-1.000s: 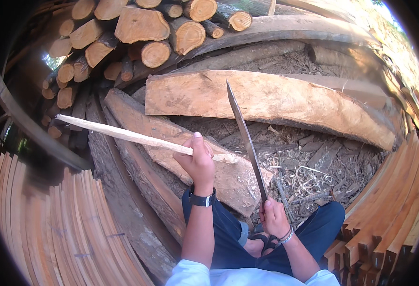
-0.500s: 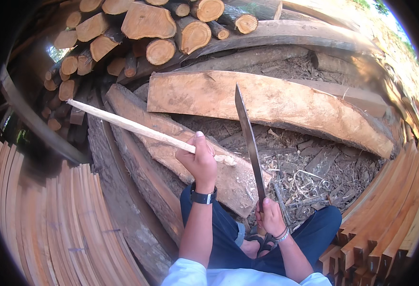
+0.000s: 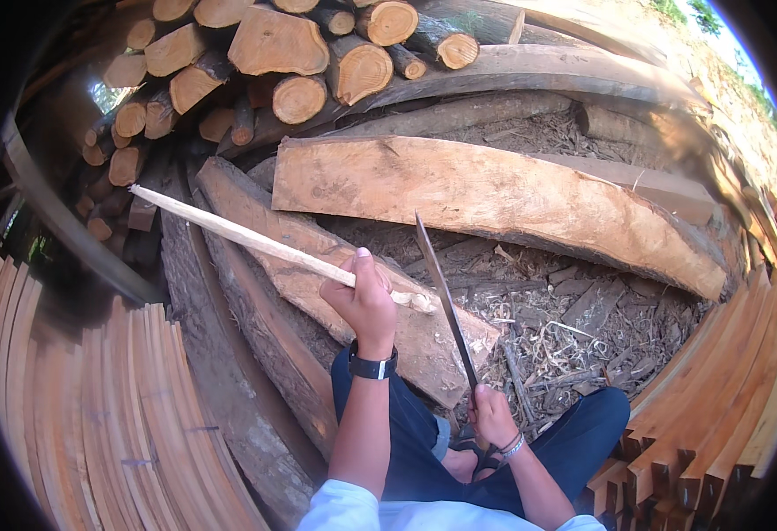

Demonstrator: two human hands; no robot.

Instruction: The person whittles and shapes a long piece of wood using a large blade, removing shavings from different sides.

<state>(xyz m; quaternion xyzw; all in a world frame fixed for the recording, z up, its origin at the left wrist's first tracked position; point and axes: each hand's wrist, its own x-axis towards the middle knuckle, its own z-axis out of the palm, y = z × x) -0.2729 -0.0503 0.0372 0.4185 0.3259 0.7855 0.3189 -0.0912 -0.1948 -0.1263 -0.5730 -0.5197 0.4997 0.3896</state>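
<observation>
My left hand [image 3: 364, 301] is wrapped round a long, pale, peeled wooden stick [image 3: 238, 234]. Its far end points up and to the left, and its rough, notched near end sticks out to the right of my fist. In my right hand [image 3: 493, 416] is a machete [image 3: 449, 305] with a long dark blade, gripped by its handle. The blade slants up and to the left, its edge close beside the stick's near end; whether they touch I cannot tell. Beneath both lies a thick wooden plank [image 3: 442, 354] with chips scattered on it.
A big bark-edged slab [image 3: 495, 190] lies across the ground ahead. Cut logs [image 3: 300, 97] are piled at the far left. Stacked boards stand at the left [image 3: 132, 407] and right [image 3: 716, 398]. Wood shavings [image 3: 557, 341] cover the ground right of the plank.
The machete has come down and its tip has swung left, nearer the stick's notched end. My left hand and the stick have barely shifted.
</observation>
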